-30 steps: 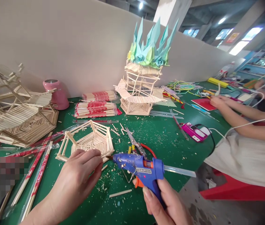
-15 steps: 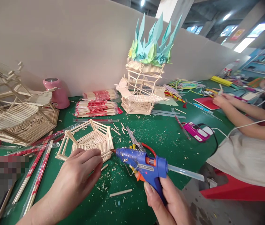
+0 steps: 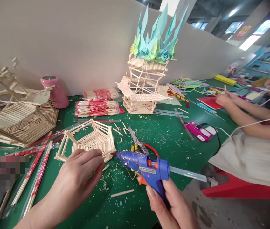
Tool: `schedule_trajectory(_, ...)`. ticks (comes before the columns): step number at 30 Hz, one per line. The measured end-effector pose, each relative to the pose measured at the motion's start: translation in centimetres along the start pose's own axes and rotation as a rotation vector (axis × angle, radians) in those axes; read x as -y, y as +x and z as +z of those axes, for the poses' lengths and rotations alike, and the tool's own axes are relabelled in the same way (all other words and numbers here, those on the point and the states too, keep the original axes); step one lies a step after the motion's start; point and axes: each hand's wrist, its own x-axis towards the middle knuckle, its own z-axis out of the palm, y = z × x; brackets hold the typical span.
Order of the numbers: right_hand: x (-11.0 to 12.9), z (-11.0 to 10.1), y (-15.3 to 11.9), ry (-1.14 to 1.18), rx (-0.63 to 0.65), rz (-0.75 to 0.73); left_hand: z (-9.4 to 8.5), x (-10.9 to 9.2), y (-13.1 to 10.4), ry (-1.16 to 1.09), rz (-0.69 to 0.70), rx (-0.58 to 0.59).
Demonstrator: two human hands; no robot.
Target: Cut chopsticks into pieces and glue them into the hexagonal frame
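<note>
A hexagonal frame of wooden sticks [image 3: 87, 143], with a patterned stick floor, lies on the green table. My left hand [image 3: 82, 178] is closed at its near edge, fingers curled and pinching there; the fingertips are partly hidden behind the hand. In my right hand [image 3: 170, 206] is a blue hot glue gun [image 3: 146, 165], gripped by its handle. Its nozzle meets the frame's near right corner, and a clear glue stick [image 3: 188, 174] sticks out of the back. Scissors [image 3: 137, 140] lie just behind the gun, partly covered by it.
Packs of wooden sticks [image 3: 96, 108] lie behind the frame. A stick tower with blue paper flowers [image 3: 144, 86] stands at the back, a larger stick model [image 3: 17, 117] at left beside a pink container [image 3: 56, 92]. A power strip [image 3: 200, 131] and another person's arms [image 3: 249, 111] are at right.
The camera view has shifted slightly. Both hands, the glue gun and the frame keep nearly the same positions relative to each other.
</note>
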Motion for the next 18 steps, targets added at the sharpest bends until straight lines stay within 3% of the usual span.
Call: schedule_trajectory(18, 0.27, 0.59, -0.28, -0.007, -0.099, 0.019, -0.09, -0.03, 0.01, 0.018, 0.008, 0.020)
